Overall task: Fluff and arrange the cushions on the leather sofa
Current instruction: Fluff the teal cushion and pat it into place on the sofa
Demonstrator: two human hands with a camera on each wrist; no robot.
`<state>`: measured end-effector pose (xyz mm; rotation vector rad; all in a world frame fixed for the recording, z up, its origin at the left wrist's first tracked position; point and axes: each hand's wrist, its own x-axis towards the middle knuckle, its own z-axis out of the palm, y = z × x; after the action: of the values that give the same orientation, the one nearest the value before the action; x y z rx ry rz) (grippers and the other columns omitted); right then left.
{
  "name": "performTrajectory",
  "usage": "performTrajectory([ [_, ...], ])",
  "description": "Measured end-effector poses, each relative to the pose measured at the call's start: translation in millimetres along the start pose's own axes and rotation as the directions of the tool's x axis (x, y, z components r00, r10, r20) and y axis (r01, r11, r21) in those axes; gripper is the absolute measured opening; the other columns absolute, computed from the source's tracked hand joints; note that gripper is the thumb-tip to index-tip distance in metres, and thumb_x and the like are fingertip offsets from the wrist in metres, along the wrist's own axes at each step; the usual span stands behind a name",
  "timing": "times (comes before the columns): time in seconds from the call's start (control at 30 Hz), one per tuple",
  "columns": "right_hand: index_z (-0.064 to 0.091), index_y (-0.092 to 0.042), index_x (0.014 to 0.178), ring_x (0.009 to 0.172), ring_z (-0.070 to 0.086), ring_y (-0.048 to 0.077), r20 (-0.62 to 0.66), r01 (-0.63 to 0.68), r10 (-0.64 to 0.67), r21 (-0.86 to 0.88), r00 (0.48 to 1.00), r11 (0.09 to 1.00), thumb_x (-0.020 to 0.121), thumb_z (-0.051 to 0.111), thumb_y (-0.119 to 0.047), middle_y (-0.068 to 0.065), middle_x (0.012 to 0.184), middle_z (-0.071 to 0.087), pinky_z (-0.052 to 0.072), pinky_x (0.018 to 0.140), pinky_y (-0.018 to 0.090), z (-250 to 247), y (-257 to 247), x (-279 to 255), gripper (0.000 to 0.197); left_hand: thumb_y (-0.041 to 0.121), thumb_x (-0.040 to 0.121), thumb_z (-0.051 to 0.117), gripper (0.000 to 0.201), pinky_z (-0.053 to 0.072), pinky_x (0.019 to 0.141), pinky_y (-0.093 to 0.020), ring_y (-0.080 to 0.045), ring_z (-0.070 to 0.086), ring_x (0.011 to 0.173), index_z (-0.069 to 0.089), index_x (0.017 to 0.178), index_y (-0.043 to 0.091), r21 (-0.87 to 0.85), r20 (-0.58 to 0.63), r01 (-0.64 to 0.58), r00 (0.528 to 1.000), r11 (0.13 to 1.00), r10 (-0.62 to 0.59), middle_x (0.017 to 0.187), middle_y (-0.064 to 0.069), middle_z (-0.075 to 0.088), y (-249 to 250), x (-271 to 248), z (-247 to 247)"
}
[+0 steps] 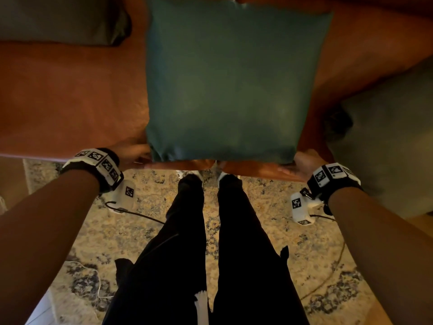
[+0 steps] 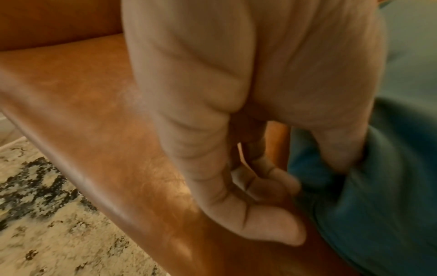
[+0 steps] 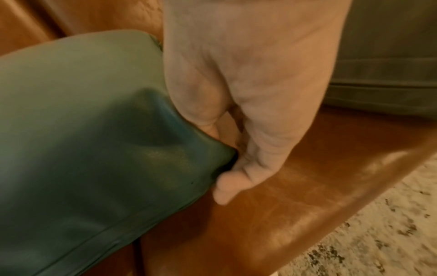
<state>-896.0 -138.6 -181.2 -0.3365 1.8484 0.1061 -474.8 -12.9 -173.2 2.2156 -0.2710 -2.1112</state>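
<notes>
The brown leather sofa (image 1: 70, 95) fills the upper part of the head view, and its seat reaches from the left edge to the right edge. In front of it a patterned rug (image 1: 131, 242) in beige and dark grey covers the floor, and the person's legs in black trousers (image 1: 187, 254) stand on it close to the front edge of the seat. A teal cushion (image 1: 229, 80) lies flat on the middle of the seat, with its near edge at the front of the sofa. A grey-green cushion (image 1: 58, 19) rests at the far left against the back, and another grey-green cushion (image 1: 386, 141) sits at the right end, well apart from the first. The left hand (image 1: 133, 153) holds the near left corner of the teal cushion; in the left wrist view the thumb (image 2: 335, 149) presses into the fabric, while the fingers (image 2: 272, 229) reach under the corner, lying on the leather. The right hand (image 1: 302, 165) grips the near right corner, and the fabric is bunched there between thumb and fingers (image 3: 227, 186). Both wrist views are a little blurred, so how firm each grip is I cannot tell. Each wrist carries a black band with white marker tags (image 1: 100, 163).
</notes>
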Motion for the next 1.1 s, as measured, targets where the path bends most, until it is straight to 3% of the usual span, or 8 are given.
performTrajectory([
  [0.13,0.057,0.009,0.129,0.071,0.070,0.028,-0.115,0.003,-0.024,-0.187,0.993,0.982,0.107,0.041,-0.006,0.028,0.118,0.070,0.056,0.060,0.036,-2,5,12,0.031,0.006,0.092,0.067,0.010,0.050,0.077,-0.036,-0.025,0.060,0.078,0.070,0.101,0.006,0.163,0.061,-0.080,0.996,0.983,0.071,0.089,-0.019,0.070,3,-5,-2],
  [0.23,0.053,0.009,0.140,0.072,0.057,0.015,-0.126,0.053,-0.095,-0.304,0.987,0.951,0.109,0.039,-0.012,0.026,0.134,0.062,0.055,0.073,0.032,-2,11,18,0.040,0.008,0.091,0.072,0.005,0.059,0.084,-0.041,-0.028,0.070,0.083,0.072,0.095,0.012,0.265,-0.047,-0.112,0.991,0.958,0.128,0.090,-0.015,0.075,-2,3,-1],
  [0.33,0.055,0.007,0.137,0.089,0.066,0.026,-0.106,0.054,-0.093,-0.329,0.990,0.943,0.108,0.038,-0.015,0.025,0.134,0.064,0.061,0.088,0.043,-4,16,28,0.040,0.014,0.091,0.073,0.010,0.059,0.088,-0.042,-0.025,0.073,0.085,0.069,0.093,0.023,0.362,-0.090,-0.127,0.981,0.923,0.170,0.092,-0.007,0.075,-3,8,3],
  [0.5,0.058,0.003,0.117,0.050,0.072,0.024,-0.205,-0.012,-0.015,-0.131,0.979,0.991,0.105,0.033,-0.007,0.023,0.090,0.073,0.045,0.035,0.021,1,23,20,0.029,0.016,0.097,0.063,0.009,0.061,0.087,-0.050,-0.030,0.073,0.078,0.072,0.097,0.013,0.276,-0.101,-0.098,0.986,0.956,0.130,0.085,-0.015,0.077,-8,10,5],
  [0.6,0.058,0.001,0.121,0.047,0.071,0.021,-0.197,-0.017,-0.001,-0.091,0.980,0.996,0.108,0.031,-0.012,0.016,0.072,0.075,0.045,0.040,0.020,3,29,20,0.033,0.020,0.100,0.061,0.015,0.062,0.085,-0.046,-0.031,0.077,0.084,0.072,0.106,0.012,0.178,-0.080,-0.082,0.992,0.981,0.097,0.092,-0.015,0.079,-11,14,6],
  [0.7,0.060,0.003,0.119,0.053,0.072,0.023,-0.188,-0.025,0.022,-0.015,0.982,1.000,0.108,0.030,-0.018,0.011,0.062,0.074,0.046,0.050,0.026,0,33,27,0.038,0.014,0.101,0.060,0.013,0.058,0.059,-0.027,-0.017,0.073,0.065,0.070,0.100,0.007,0.156,-0.067,-0.088,0.993,0.984,0.100,0.088,-0.015,0.077,-3,10,12],
  [0.9,0.056,-0.016,0.120,0.073,0.072,0.030,-0.113,-0.017,0.050,0.271,0.992,0.962,0.110,0.041,-0.045,0.013,0.095,0.073,0.055,0.060,0.035,3,28,22,0.034,0.008,0.103,0.049,0.016,0.054,0.054,-0.024,-0.017,0.059,0.064,0.063,0.108,0.004,-0.083,-0.019,-0.098,0.995,0.992,0.096,0.098,-0.019,0.060,7,8,25],
  [1.1,0.062,0.000,0.104,0.039,0.062,0.018,-0.172,0.046,-0.012,0.194,0.985,0.980,0.103,0.049,0.001,0.025,0.099,0.067,0.034,0.037,0.018,-2,22,36,0.013,0.001,0.104,0.035,0.029,0.053,0.058,-0.023,-0.018,0.051,0.071,0.061,0.097,0.012,-0.272,0.096,-0.104,0.986,0.956,0.135,0.087,-0.010,0.058,-3,-3,34],
])
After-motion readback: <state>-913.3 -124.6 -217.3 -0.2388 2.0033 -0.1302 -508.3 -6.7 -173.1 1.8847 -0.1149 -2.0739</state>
